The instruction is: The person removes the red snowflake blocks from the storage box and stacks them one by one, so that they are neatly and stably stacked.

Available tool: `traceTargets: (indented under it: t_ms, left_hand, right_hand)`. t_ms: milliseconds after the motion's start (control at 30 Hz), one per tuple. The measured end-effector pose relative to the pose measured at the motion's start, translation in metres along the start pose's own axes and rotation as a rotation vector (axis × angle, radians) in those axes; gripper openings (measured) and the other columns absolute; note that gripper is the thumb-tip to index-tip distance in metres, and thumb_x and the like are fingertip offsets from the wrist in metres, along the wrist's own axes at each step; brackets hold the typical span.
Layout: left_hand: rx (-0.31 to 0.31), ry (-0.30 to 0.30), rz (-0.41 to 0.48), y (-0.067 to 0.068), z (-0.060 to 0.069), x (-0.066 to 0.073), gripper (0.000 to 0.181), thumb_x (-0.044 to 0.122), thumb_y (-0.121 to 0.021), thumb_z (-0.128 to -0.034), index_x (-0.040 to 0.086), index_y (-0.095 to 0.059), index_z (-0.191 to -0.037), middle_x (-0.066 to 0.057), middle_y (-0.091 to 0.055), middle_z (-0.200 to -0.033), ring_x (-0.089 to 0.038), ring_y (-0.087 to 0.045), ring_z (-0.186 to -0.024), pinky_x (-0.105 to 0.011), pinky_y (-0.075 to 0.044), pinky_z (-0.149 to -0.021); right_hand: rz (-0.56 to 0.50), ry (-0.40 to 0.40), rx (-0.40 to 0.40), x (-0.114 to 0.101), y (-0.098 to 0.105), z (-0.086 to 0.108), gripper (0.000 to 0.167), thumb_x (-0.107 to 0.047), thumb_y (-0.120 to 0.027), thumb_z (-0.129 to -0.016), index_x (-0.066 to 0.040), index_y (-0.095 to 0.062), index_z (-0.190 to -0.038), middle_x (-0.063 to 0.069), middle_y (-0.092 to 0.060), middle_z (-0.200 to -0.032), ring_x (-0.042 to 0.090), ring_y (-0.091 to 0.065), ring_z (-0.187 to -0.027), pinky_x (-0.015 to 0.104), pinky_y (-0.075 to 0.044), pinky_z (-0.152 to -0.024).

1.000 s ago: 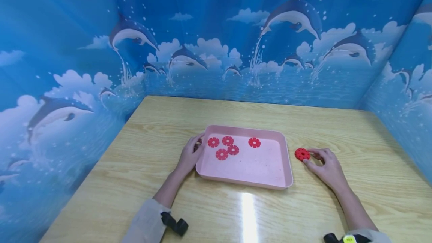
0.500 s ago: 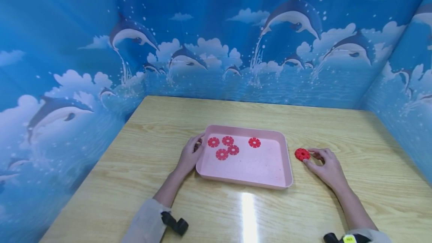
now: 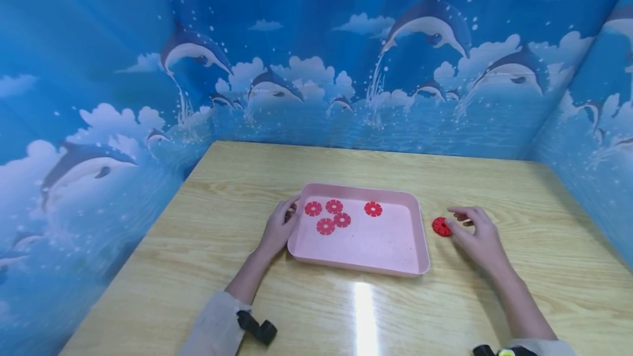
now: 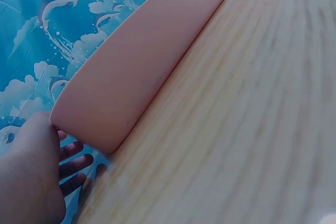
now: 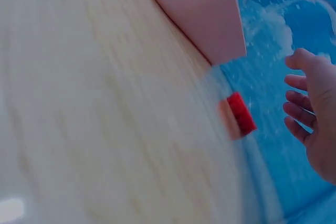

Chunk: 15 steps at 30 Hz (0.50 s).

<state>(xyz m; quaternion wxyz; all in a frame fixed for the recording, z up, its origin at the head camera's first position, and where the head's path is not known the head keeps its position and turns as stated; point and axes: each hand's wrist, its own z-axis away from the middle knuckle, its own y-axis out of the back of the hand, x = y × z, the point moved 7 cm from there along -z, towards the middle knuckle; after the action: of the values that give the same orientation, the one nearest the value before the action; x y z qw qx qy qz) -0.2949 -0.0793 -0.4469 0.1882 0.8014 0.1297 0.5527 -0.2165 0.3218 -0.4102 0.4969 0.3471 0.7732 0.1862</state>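
Observation:
My left hand (image 3: 278, 228) grips the left side of a shallow pink tray (image 3: 356, 270), its thumb at the rim. In the left wrist view, the tray's wall (image 4: 131, 66) partly hides the thumb of the left hand (image 4: 31, 177), and the other fingers lie outside it. Several flat red notched snowflake discs (image 3: 325, 226) lie in the tray. Right of it, on the table, a small stack of red snowflake discs (image 3: 440, 227) stands. My right hand (image 3: 482, 238) hovers just above and beside that stack (image 5: 241, 114), its fingers loosely bent and holding nothing.
The wooden table (image 3: 257, 163) extends around the tray, with a bright reflection in front. A blue dolphin-print curtain (image 3: 316, 43) stands behind and at both sides. Black straps with cameras (image 3: 256, 327) sit on both wrists.
My right hand has let go of the disc stack and lifted slightly up and away. The stack stays in place. The left hand and tray have not moved.

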Motion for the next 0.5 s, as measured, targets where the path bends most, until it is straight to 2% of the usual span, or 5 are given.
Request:
traceTargets:
  t_ms: [133,267,367,500]
  left_hand:
    - [0.008,-0.013,0.001,0.002,0.001,0.001,0.042,-0.001,-0.054,-0.087,0.002,-0.051,-0.128,-0.013,-0.055,-0.099,-0.023,-0.055,-0.082,-0.035,-0.048,-0.074]
    - [0.011,-0.022,-0.001,0.002,0.001,0.001,0.041,-0.001,-0.055,-0.0871,0.001,-0.051,-0.128,-0.013,-0.055,-0.099,-0.022,-0.055,-0.082,-0.034,-0.048,-0.073]
    - [0.01,-0.02,0.003,0.001,0.001,0.002,0.041,-0.001,-0.054,-0.0873,0.001,-0.051,-0.128,-0.013,-0.054,-0.1,-0.021,-0.054,-0.082,-0.033,-0.048,-0.073]
    - [0.009,-0.018,0.01,0.001,0.0,0.002,0.041,-0.001,-0.054,-0.0871,0.001,-0.051,-0.128,-0.013,-0.055,-0.1,-0.022,-0.055,-0.082,-0.032,-0.048,-0.073]
  right_hand:
    - [-0.019,0.026,-0.021,-0.029,-0.01,-0.012,0.027,-0.009,-0.065,-0.084,0.003,-0.061,-0.108,0.013,-0.054,-0.095,0.019,-0.05,-0.083,0.018,-0.043,-0.071]
    - [-0.028,0.041,-0.068,-0.051,-0.029,-0.024,0.027,-0.009,-0.065,-0.083,0.004,-0.061,-0.107,0.015,-0.054,-0.092,0.024,-0.052,-0.083,0.03,-0.048,-0.071]
    - [-0.036,0.02,-0.117,-0.061,-0.046,-0.032,0.03,-0.011,-0.066,-0.083,0.005,-0.06,-0.107,0.015,-0.053,-0.092,0.026,-0.052,-0.084,0.04,-0.048,-0.072]
    - [-0.026,-0.023,-0.176,-0.068,-0.069,-0.04,0.035,-0.015,-0.069,-0.082,0.006,-0.06,-0.108,0.014,-0.052,-0.092,0.027,-0.051,-0.083,0.04,-0.047,-0.073]
